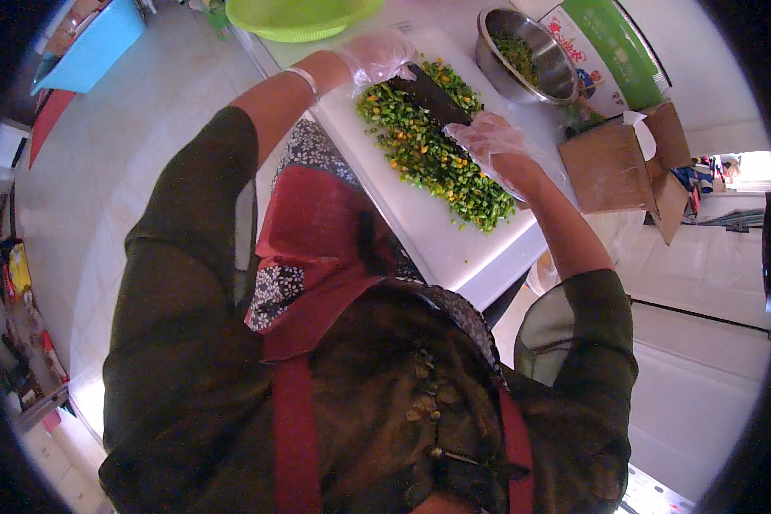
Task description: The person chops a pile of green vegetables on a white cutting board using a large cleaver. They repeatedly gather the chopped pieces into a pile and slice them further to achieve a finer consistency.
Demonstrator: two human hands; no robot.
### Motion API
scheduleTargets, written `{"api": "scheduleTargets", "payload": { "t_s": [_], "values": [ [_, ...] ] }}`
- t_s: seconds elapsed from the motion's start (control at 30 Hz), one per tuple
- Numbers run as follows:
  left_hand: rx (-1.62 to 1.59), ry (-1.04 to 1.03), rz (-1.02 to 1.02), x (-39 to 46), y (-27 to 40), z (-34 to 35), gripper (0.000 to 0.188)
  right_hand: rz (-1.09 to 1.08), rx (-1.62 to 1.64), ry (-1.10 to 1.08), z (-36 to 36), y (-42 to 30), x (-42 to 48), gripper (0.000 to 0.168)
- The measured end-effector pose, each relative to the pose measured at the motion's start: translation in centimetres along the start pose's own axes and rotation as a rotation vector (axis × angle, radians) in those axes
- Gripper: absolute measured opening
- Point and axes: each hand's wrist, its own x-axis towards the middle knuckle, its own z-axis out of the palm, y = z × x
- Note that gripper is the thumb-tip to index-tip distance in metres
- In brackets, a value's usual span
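Observation:
A dark, broad knife blade [434, 96] lies across a heap of chopped green vegetables with orange bits [453, 160] on a white cutting board [424, 228]. My left hand [379, 56], in a clear plastic glove, grips the blade's upper-left end. At its lower-right end, my right hand [495, 142], also in a clear glove, has its fingers around the knife. The handle cannot be made out, and the cutting edge is hidden among the pieces. Chopped bits spread along the board on both sides of the blade.
A steel bowl [488, 61] with chopped greens stands beyond the board, near a green and white printed box [607, 54]. An open cardboard box [607, 170] is at the right. A lime-green plastic basket [302, 29] sits at the top; a blue tub [93, 54] is far left.

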Motion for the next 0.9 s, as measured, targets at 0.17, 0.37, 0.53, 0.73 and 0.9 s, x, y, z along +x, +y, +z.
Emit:
{"api": "scheduleTargets", "payload": {
  "t_s": [0.17, 0.37, 0.53, 0.73, 0.9],
  "values": [
    [0.017, 0.001, 0.015, 0.1, -0.7, 2.2, 0.028, 0.041, -0.089, 0.172, 3.6, -0.9, -1.4, 0.019],
    [0.036, -0.025, 0.062, 0.2, -0.4, 1.3, 0.025, 0.383, 0.118, -0.177, 1.1, -1.8, 0.0, 0.025],
    [0.090, 0.031, 0.138, 1.8, -2.4, 2.3, 0.027, 0.840, 0.238, -0.384, -0.9, -0.6, 2.2, 0.034],
    [0.076, -0.148, -0.103, 3.6, -0.8, -0.1, 0.032, 0.071, -0.198, -0.067, -2.2, 3.2, 0.1, 0.025],
    [0.114, 0.036, 0.033, 2.5, -0.8, 2.9, 0.031, 0.004, -0.076, 0.005, 1.0, 2.9, -0.8, 0.015]
  ]
}}
